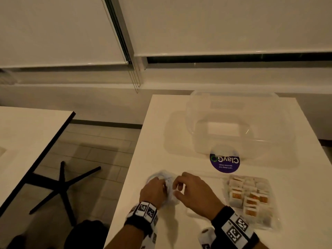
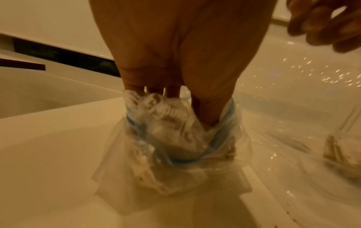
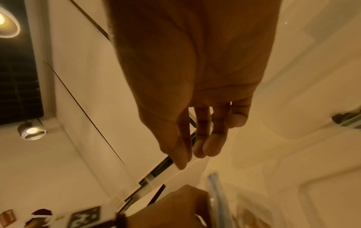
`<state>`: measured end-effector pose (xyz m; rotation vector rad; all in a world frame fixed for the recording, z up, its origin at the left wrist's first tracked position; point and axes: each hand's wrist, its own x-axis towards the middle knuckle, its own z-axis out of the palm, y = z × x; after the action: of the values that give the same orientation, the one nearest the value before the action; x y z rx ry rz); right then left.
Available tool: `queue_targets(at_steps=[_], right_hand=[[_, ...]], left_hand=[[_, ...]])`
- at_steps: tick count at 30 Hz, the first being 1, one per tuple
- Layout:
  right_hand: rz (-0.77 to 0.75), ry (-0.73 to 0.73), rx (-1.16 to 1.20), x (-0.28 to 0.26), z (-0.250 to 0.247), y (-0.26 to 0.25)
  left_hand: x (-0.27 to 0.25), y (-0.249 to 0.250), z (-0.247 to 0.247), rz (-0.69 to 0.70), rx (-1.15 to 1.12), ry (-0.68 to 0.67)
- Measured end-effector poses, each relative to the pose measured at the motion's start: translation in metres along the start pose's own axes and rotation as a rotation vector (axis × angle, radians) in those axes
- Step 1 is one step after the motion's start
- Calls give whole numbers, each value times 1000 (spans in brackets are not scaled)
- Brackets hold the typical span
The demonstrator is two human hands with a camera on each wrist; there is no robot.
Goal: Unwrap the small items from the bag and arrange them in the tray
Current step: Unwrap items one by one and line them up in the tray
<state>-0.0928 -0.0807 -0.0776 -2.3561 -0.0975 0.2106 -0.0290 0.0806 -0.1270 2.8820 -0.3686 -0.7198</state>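
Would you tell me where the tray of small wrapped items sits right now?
In the head view, the clear tray lies on the white table's near right side, just right of the right hand and below the purple round sticker.

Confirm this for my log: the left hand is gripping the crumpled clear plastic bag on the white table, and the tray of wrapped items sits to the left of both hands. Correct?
Not quite. The left hand does grip the crumpled clear plastic bag on the white table, but the tray of wrapped items sits to the right of both hands, beyond the right hand. The head view shows it.
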Motion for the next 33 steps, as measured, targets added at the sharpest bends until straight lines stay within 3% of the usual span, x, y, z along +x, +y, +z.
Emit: queue_targets(at_steps=[4,9,11,15,17,25,33], right_hand=[[67,44,-74,3,-3,5],[61,112,-66,10,-2,-10],[41,126,-12,16,1,-19],[5,91,176,23,2,-36],[-13,122,290,25,-2,-47],[-128,396,476,24,-35,-89],[-194,518,468,0,-53,-123]], left_hand=[[-4,-5,-12,49,8,165],[-14,-24,-35,46,-139,287],[-17,-32,-45,51,-387,264],[-33,-36,-70,59,-1096,140],[-45,-34,-83,100,-1269,150],[-78,-24,-119,325,-1357,193],[-101,-8,-147,371,-1502,432]])
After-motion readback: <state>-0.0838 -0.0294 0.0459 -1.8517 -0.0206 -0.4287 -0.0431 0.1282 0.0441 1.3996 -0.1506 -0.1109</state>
